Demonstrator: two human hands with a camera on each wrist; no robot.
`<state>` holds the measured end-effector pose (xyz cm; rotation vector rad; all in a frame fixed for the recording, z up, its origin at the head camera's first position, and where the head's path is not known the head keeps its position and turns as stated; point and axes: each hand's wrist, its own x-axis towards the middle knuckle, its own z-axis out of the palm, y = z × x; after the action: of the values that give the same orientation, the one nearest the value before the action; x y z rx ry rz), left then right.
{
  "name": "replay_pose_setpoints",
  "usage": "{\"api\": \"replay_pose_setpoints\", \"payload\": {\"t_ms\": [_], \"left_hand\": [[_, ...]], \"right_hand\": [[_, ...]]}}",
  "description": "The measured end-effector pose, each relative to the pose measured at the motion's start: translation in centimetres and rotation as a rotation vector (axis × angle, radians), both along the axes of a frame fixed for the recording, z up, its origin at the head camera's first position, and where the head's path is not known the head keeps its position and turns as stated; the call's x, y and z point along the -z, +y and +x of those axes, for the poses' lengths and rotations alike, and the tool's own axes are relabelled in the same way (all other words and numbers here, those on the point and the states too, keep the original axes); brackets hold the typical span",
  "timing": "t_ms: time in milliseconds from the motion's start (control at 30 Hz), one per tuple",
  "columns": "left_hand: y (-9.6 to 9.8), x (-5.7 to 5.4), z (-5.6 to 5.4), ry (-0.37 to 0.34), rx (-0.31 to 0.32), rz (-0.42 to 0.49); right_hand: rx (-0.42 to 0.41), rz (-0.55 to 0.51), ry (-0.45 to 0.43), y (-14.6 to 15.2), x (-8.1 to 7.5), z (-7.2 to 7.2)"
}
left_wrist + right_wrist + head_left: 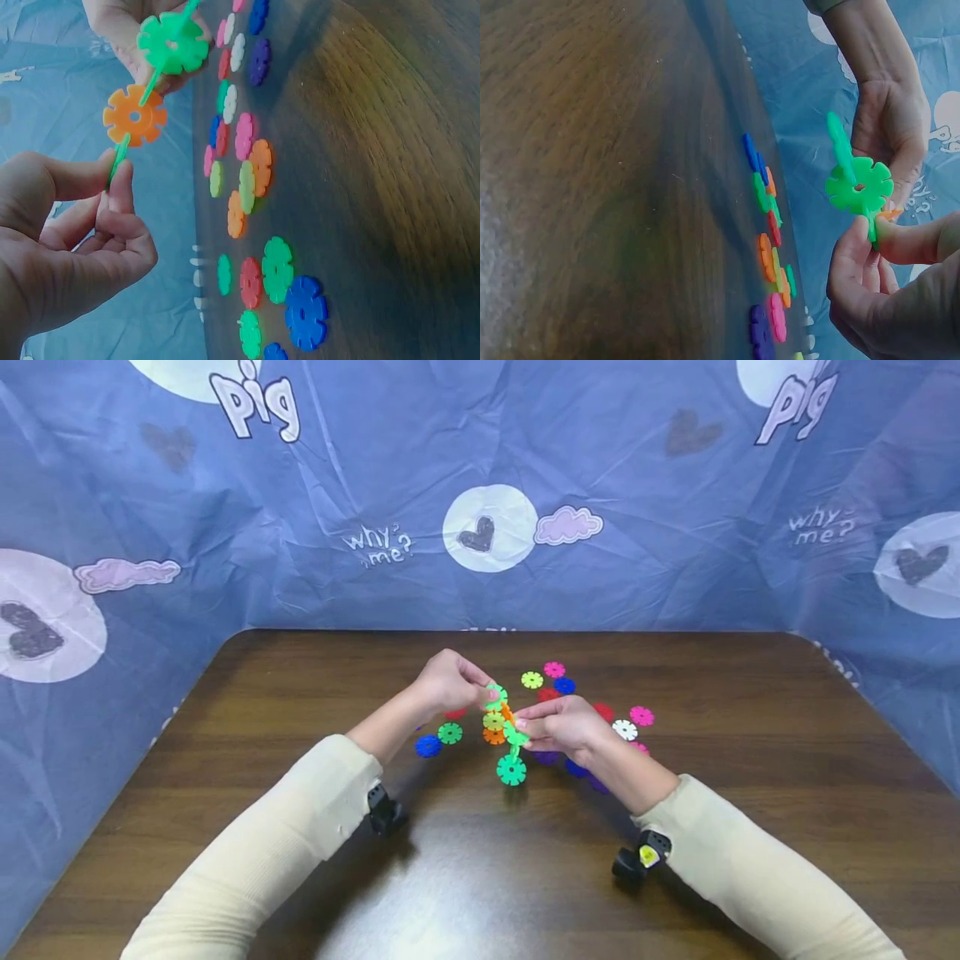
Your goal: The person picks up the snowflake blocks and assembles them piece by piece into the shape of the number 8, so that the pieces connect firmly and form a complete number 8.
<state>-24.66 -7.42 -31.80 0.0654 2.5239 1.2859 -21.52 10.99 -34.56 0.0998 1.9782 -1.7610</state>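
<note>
Both hands hold a linked chain of notched plastic snowflake discs above the table. My left hand [447,681] pinches a green disc [118,163] between thumb and fingertip at the chain's far end. That disc slots into an orange disc [135,116] in the middle. On the other side, my right hand [566,727] pinches a green disc [872,231], seen nearly edge-on, close to the orange one. From it hang a further green disc [860,184] and the chain's near-end green disc [512,770]. Fingertips hide parts of the pinched discs.
Loose discs lie scattered on the brown wooden table [300,877] behind and beside the hands, among them a blue disc [428,746], a white disc [625,730] and a pink disc [642,716]. A blue printed cloth [420,452] surrounds the table's back and sides.
</note>
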Motion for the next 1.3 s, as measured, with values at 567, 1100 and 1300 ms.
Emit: {"api": "replay_pose_setpoints", "payload": {"t_ms": [567, 1100, 1300], "left_hand": [[0.3, 1.3, -0.1, -0.01, -0.048, 0.129], [1.8, 2.4, 0.9, -0.177, -0.157, 0.486], [2.0, 3.2, 1.9, -0.248, -0.164, 0.486]], "right_hand": [[0.124, -0.045, 0.041, 0.5, 0.4, -0.1], [0.151, -0.188, -0.03, 0.9, 0.7, 1.4], [0.046, -0.165, -0.075, 1.3, 1.6, 2.2]]}}
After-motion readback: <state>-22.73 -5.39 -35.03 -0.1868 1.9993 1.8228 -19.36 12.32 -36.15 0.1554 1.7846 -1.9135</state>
